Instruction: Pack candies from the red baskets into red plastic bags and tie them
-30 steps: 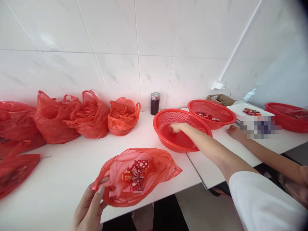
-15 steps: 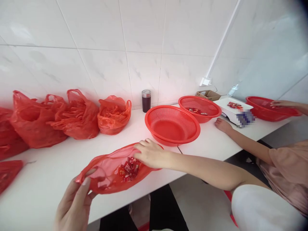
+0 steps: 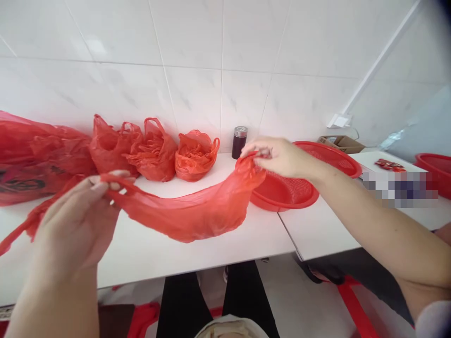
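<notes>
A red plastic bag (image 3: 197, 211) hangs stretched between my two hands, above the white table. My left hand (image 3: 82, 220) pinches one handle end of it at the left. At the other end, my right hand (image 3: 273, 157) is closed on the bunched plastic. The bag sags in the middle, and its contents are hidden by the red film. Behind my right hand and partly covered by it stands a red basin (image 3: 282, 202) with a perforated basket inside.
Several filled red bags (image 3: 155, 155) line the wall at the left. A dark tumbler (image 3: 239, 143) stands behind the basin. Further right are another red basket (image 3: 334, 159), a cardboard box (image 3: 340, 141), a white scale (image 3: 387, 157) bearing small red packets, and another red basin (image 3: 437, 164).
My hands have lifted the bag off the table and drawn its ends apart. Its mouth, open before with red packets showing, is now gathered. The view has swung left.
</notes>
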`<action>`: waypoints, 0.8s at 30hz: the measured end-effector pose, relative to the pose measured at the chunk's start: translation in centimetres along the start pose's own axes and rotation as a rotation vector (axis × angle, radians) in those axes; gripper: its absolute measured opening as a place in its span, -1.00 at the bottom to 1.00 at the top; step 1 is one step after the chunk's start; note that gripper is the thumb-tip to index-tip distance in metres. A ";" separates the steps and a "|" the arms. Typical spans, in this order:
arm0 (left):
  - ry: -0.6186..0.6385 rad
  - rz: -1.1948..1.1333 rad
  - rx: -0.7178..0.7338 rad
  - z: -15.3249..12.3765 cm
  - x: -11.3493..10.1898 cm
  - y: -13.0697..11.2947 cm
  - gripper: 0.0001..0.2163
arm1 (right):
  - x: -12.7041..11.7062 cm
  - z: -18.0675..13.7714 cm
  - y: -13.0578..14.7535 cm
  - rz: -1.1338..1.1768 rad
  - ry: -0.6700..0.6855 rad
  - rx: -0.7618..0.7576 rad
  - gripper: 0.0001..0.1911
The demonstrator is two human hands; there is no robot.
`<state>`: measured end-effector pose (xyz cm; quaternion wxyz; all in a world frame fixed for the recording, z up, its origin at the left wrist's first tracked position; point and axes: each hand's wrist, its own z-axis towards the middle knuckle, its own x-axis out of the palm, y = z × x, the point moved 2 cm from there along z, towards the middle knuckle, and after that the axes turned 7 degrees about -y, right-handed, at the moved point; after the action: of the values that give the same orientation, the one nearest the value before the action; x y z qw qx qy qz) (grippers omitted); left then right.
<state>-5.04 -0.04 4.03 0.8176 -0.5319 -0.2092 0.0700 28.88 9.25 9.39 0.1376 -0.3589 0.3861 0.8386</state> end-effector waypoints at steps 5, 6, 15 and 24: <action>0.092 -0.070 -0.050 0.7 4.2 -1.9 -0.86 | -0.1 2.4 2.7 0.013 0.065 0.133 -0.65; 0.120 -0.061 -0.062 0.7 4.7 -1.9 -0.87 | -0.2 2.6 3.1 0.006 0.068 0.128 -0.65; 0.200 -0.089 -0.028 1.6 4.6 -3.3 -0.88 | -1.9 4.2 4.9 0.045 0.203 0.013 -0.83; 0.350 -0.025 -0.063 1.5 4.9 -3.0 -0.76 | -2.5 4.4 6.2 0.109 0.122 0.023 -0.91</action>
<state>-1.51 1.58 8.52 0.8252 -0.5588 -0.0724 -0.0405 25.34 8.54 16.49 0.0720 -0.3863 0.4222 0.8169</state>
